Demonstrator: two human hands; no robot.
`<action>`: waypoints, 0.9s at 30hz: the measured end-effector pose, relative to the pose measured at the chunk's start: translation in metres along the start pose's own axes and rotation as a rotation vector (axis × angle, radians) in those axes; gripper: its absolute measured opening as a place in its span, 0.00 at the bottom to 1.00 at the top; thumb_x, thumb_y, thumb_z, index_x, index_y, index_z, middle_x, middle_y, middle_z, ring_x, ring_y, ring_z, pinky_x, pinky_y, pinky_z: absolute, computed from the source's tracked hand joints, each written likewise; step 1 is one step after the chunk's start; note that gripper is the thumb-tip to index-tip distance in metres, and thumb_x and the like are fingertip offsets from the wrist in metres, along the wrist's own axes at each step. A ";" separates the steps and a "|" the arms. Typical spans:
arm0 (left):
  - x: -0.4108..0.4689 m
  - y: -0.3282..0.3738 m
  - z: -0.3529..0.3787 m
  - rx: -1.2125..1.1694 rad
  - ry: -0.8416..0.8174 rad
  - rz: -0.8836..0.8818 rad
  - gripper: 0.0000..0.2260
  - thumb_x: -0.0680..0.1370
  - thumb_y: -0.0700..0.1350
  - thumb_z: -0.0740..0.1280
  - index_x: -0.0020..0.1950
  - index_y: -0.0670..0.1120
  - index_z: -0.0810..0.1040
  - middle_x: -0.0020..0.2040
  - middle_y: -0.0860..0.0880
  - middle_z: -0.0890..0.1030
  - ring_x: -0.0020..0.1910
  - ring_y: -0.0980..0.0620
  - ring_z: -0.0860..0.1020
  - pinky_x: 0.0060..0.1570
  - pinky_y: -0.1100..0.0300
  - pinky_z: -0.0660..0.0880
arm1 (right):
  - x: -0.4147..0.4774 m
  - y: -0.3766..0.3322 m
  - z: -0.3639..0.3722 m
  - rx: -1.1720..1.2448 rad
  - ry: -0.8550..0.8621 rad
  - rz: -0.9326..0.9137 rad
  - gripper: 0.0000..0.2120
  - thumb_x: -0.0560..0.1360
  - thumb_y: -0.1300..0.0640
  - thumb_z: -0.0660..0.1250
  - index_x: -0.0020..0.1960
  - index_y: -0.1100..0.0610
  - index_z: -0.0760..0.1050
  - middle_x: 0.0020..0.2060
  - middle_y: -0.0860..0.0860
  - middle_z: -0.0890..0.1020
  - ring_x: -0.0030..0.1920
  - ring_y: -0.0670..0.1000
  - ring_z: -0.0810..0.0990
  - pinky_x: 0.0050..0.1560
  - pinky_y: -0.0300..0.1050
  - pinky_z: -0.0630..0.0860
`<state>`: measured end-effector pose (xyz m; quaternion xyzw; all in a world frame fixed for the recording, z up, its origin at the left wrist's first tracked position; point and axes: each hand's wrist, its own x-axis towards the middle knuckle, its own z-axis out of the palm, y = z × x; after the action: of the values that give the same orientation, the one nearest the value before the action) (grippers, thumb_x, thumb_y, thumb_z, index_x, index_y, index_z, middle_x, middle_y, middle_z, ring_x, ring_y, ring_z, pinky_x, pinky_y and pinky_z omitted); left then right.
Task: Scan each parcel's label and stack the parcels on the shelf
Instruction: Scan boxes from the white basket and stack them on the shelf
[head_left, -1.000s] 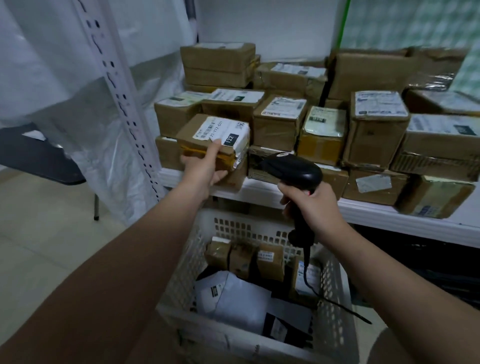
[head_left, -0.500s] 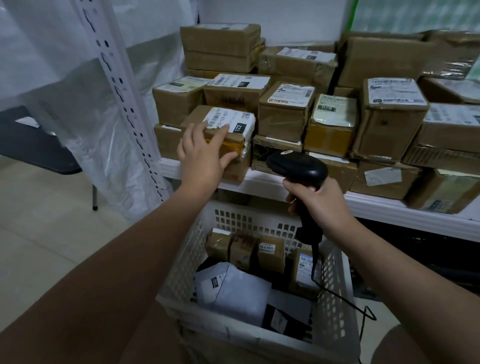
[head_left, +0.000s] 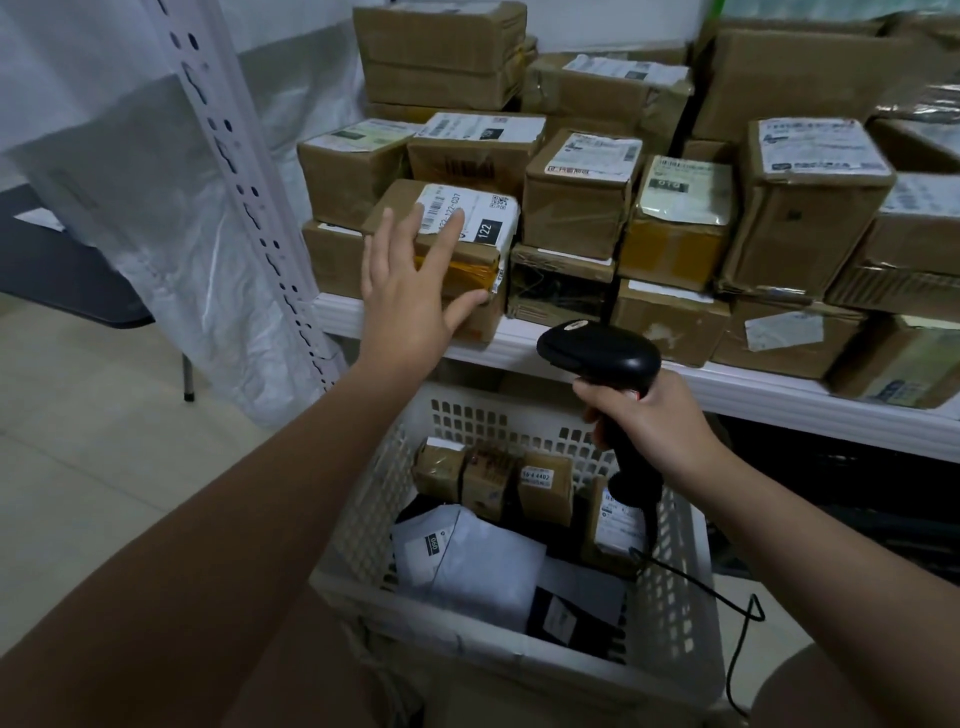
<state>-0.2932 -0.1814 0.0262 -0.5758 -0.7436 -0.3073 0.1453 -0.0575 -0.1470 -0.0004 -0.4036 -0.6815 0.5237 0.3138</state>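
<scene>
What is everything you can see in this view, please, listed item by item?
Cardboard parcels: many, brown, stacked on shelf.
Parcel marked 122: one, brown, white label, front left atop another parcel.
Shelf: one, white, behind basket.
Basket: one, white perforated plastic, below shelf edge.
Small parcels: four visible, brown, basket's far end and right side.
Mailer bags: two, grey and black, in basket.
Shelf upright: one, white, left.
Plastic sheet: one, translucent white, far left.
Barcode scanner: one, black, in right hand.
Left hand: one, open, at parcel marked 122.
Right hand: one, grips scanner handle.
</scene>
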 end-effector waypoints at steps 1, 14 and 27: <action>-0.007 0.000 0.001 -0.032 0.026 0.018 0.29 0.77 0.56 0.65 0.76 0.52 0.62 0.77 0.43 0.58 0.76 0.41 0.51 0.72 0.45 0.46 | -0.002 0.002 -0.001 -0.019 -0.018 0.014 0.04 0.76 0.58 0.70 0.47 0.59 0.79 0.32 0.55 0.80 0.29 0.54 0.79 0.32 0.43 0.77; -0.176 0.012 0.133 -0.219 -0.715 0.137 0.18 0.79 0.52 0.63 0.66 0.44 0.74 0.63 0.45 0.72 0.60 0.45 0.72 0.58 0.53 0.71 | -0.032 0.113 -0.049 -0.392 0.074 0.459 0.14 0.73 0.54 0.73 0.39 0.65 0.79 0.31 0.63 0.82 0.26 0.53 0.78 0.33 0.47 0.75; -0.192 0.096 0.309 -0.562 -1.215 -0.844 0.28 0.80 0.55 0.62 0.76 0.43 0.61 0.74 0.42 0.62 0.69 0.42 0.67 0.62 0.52 0.67 | -0.034 0.196 -0.113 -0.430 0.086 0.522 0.11 0.73 0.55 0.71 0.40 0.62 0.79 0.32 0.59 0.83 0.27 0.50 0.79 0.32 0.47 0.76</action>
<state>-0.1034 -0.1212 -0.2931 -0.3270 -0.7429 -0.1448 -0.5659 0.0985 -0.0999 -0.1614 -0.6432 -0.6361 0.4130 0.1053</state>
